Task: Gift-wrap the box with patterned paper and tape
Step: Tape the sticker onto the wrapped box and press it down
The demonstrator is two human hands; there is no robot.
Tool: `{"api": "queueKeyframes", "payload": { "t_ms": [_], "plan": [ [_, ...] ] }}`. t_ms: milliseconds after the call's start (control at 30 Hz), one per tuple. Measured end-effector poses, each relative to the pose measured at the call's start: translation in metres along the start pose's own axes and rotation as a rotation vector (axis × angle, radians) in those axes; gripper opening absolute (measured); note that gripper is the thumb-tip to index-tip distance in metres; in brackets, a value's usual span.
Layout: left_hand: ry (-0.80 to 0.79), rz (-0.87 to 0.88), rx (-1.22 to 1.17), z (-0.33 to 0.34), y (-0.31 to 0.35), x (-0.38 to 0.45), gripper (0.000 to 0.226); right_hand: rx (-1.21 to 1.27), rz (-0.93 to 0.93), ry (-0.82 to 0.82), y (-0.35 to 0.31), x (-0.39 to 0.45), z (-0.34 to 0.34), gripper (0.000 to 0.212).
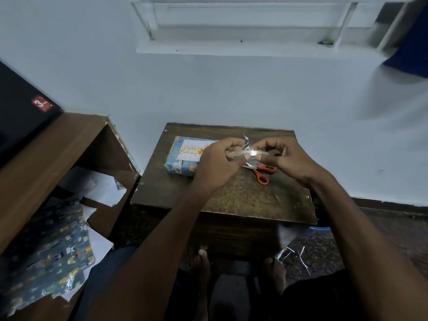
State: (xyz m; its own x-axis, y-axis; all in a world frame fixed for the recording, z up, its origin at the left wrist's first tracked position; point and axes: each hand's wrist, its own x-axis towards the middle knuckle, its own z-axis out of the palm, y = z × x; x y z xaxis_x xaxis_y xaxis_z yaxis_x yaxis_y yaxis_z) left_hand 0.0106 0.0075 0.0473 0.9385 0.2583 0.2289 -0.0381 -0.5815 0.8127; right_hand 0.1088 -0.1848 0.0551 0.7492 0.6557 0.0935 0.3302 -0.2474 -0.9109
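Judging progress: the wrapping looks close to finished; what remains seems to be trimming and decoration, though the far sides of the box are hidden
Box: the wrapped box (185,158) lies on the small wooden table (231,198), toward its back left, just left of the hands; blue patterned paper covers every face that shows; a white "Happy Birthday" label sits on its top face
Left hand: the left hand (217,163) is held above the table with fingers curled; its thumb and fingertips pinch one end of a pale strip (249,154)
Right hand: the right hand (284,158) mirrors it, fingers curled, pinching the other end; the strip is stretched flat between the two hands
Strip: whether it is tape or ribbon I cannot tell; a thin curled sliver (245,137) rises behind the hands
Scissors: orange-handled scissors (261,173) lie on the table under the hands, near the box but not touching it as far as I can see
Done: paper cut, folded round the box and seemingly fastened; label on
Left: probably fixing this strip to the box; any open seams on the hidden faces cannot be checked
Leftovers: spare patterned paper (51,249) lies on the low shelf at the left; thin white offcuts (298,256) lie on the floor near the bare feet
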Motion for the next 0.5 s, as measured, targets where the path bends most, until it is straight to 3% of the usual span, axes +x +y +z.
{"api": "queueKeyframes", "payload": {
  "t_ms": [167, 400, 500],
  "plan": [
    [0.007, -0.086, -0.129, 0.006, 0.001, 0.013, 0.013, 0.004, -0.002, -0.018, 0.004, 0.006, -0.002, 0.016],
    [0.030, -0.202, -0.457, 0.006, 0.001, 0.022, 0.014, 0.099, -0.017, -0.003, 0.008, 0.015, -0.002, 0.028],
    [0.023, -0.241, -0.549, 0.004, 0.001, 0.024, 0.013, 0.020, -0.053, 0.046, 0.009, 0.019, 0.003, 0.020]
  ]
}}
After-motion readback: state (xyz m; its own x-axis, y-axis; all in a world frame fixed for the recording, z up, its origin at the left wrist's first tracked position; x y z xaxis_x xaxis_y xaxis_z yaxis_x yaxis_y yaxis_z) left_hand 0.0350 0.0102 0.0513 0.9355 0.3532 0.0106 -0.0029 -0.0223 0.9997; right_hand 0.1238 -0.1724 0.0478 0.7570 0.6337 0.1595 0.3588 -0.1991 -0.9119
